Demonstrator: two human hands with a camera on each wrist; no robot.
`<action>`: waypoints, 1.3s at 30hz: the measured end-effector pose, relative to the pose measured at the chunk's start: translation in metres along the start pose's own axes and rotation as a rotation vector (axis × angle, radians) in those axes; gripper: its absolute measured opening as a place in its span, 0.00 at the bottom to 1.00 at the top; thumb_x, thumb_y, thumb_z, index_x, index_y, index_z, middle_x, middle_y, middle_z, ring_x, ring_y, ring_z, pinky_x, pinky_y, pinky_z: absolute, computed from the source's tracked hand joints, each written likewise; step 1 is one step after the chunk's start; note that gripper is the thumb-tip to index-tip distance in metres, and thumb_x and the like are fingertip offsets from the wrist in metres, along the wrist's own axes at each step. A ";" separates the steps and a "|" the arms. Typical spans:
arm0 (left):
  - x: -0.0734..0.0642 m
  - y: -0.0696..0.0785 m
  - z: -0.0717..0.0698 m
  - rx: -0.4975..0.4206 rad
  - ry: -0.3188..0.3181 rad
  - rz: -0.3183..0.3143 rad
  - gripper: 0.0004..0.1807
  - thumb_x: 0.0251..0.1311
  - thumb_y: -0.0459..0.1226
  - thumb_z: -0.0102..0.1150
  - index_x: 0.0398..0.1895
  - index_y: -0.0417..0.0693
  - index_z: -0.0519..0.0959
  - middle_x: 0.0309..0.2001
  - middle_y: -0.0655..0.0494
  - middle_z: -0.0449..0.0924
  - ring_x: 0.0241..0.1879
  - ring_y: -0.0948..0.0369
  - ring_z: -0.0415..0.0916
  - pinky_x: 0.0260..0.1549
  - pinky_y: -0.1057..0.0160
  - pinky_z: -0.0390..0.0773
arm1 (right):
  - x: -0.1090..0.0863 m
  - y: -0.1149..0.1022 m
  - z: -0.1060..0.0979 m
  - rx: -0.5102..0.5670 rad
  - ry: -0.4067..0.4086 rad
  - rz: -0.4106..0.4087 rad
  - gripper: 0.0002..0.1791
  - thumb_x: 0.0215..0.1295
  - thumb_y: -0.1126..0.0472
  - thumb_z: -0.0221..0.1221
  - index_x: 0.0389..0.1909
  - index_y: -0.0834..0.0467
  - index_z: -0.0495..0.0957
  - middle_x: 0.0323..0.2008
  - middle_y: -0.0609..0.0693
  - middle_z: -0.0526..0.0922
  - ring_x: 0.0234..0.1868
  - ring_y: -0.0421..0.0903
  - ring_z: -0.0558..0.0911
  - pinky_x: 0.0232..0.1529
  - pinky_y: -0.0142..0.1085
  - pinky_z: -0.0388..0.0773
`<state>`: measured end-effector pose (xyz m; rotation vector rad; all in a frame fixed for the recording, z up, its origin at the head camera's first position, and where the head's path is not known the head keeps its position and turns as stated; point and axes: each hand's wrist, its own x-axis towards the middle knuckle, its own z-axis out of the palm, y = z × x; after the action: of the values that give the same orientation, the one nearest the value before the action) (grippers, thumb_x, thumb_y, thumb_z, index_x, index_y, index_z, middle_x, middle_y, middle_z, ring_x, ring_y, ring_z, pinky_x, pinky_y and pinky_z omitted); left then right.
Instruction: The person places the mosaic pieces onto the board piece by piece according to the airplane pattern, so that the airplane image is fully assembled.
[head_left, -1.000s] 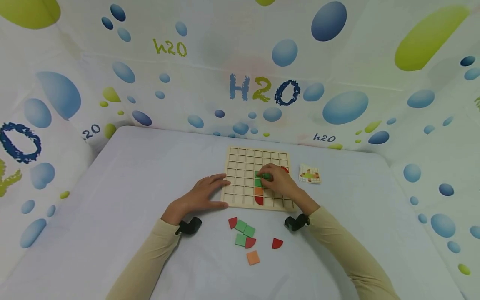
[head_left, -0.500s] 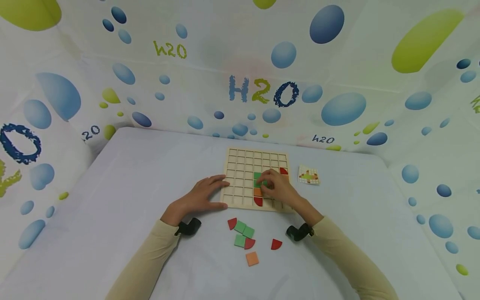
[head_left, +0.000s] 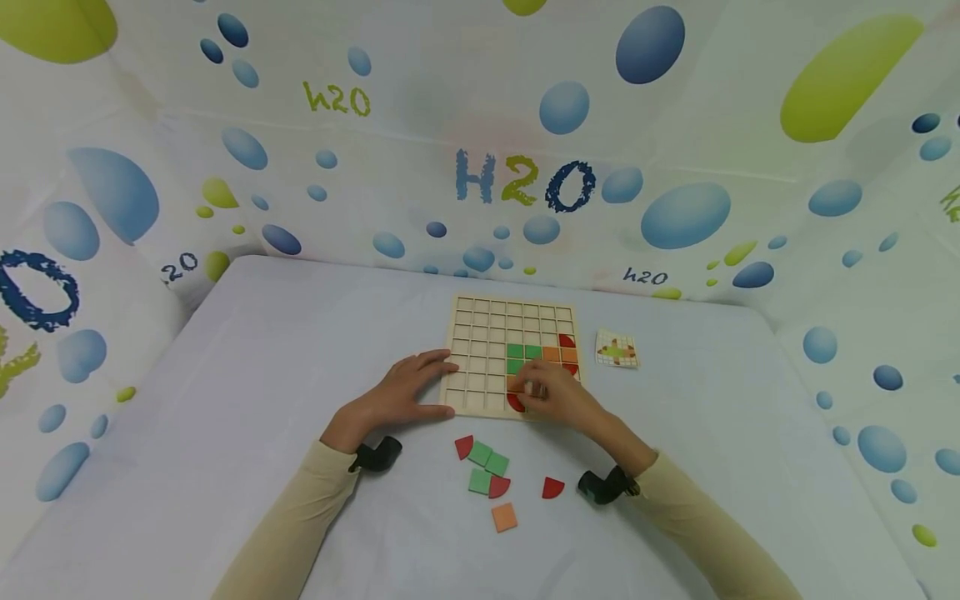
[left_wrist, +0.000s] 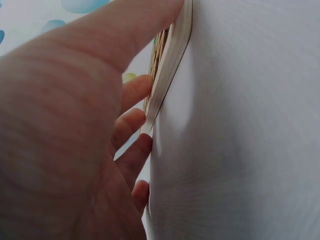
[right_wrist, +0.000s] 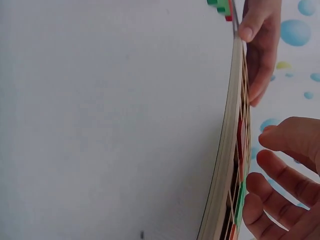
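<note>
Okay, head view first. Square wooden grid board (head_left: pixel 477 346), pale, with thin raised ridges around the cells, lying flat on a table with smooth white cloth (head_left: pixel 337 308). Set into cells on its right half: flat green square tiles (head_left: pixel 514 351), orange square tiles (head_left: pixel 552 354) and red quarter-circle tiles (head_left: pixel 515 403). Left hand (head_left: pixel 408 387) at the board's left edge, fingers loosely spread and unclenched, thumb near the bottom corner. Right hand (head_left: pixel 558 396) over the lower right part, fingers bent downward, partly covering the tiles. On the cloth just in front, loose green squares (head_left: pixel 480 452), loose red quarter-circles (head_left: pixel 553 487) and a single orange square (head_left: pixel 504 517). Right of the board, a small patterned card (head_left: pixel 617 350).

Left wrist view now: layered-looking wood edge with a rounded corner, thumb up by that corner, relaxed fingertips lined up along the side.

Finally, right wrist view: fingers loosely curled beside the board's ridged face, visibly grasping nothing. Can't tell about fingertip contact with the tiles.
</note>
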<state>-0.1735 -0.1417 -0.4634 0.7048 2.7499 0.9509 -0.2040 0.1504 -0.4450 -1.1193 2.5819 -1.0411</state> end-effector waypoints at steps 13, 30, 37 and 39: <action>0.001 -0.001 0.001 0.001 0.005 0.019 0.35 0.57 0.46 0.68 0.67 0.47 0.69 0.73 0.43 0.57 0.72 0.43 0.53 0.67 0.38 0.51 | -0.014 -0.020 0.006 -0.003 -0.098 -0.001 0.08 0.62 0.68 0.63 0.40 0.57 0.84 0.38 0.46 0.80 0.36 0.40 0.73 0.34 0.28 0.75; 0.001 -0.002 0.002 -0.013 0.004 0.010 0.35 0.57 0.47 0.68 0.67 0.47 0.69 0.73 0.44 0.56 0.72 0.43 0.53 0.68 0.38 0.50 | -0.025 -0.029 0.014 0.063 -0.361 -0.168 0.07 0.66 0.64 0.62 0.43 0.56 0.83 0.41 0.44 0.82 0.37 0.34 0.73 0.40 0.26 0.76; 0.000 -0.003 0.001 -0.008 0.007 0.017 0.35 0.57 0.47 0.68 0.67 0.47 0.69 0.73 0.44 0.57 0.72 0.43 0.53 0.68 0.38 0.50 | -0.029 -0.034 0.018 0.154 -0.443 -0.254 0.06 0.65 0.64 0.63 0.41 0.57 0.83 0.37 0.44 0.82 0.34 0.34 0.74 0.36 0.25 0.76; 0.000 -0.003 0.002 -0.005 0.007 0.016 0.35 0.57 0.47 0.68 0.67 0.47 0.69 0.73 0.44 0.57 0.72 0.43 0.53 0.68 0.39 0.50 | -0.030 -0.035 0.020 0.179 -0.482 -0.298 0.06 0.64 0.63 0.64 0.41 0.57 0.83 0.36 0.46 0.82 0.33 0.35 0.74 0.34 0.24 0.76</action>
<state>-0.1747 -0.1429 -0.4666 0.7252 2.7510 0.9658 -0.1548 0.1437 -0.4415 -1.5163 1.9536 -0.8931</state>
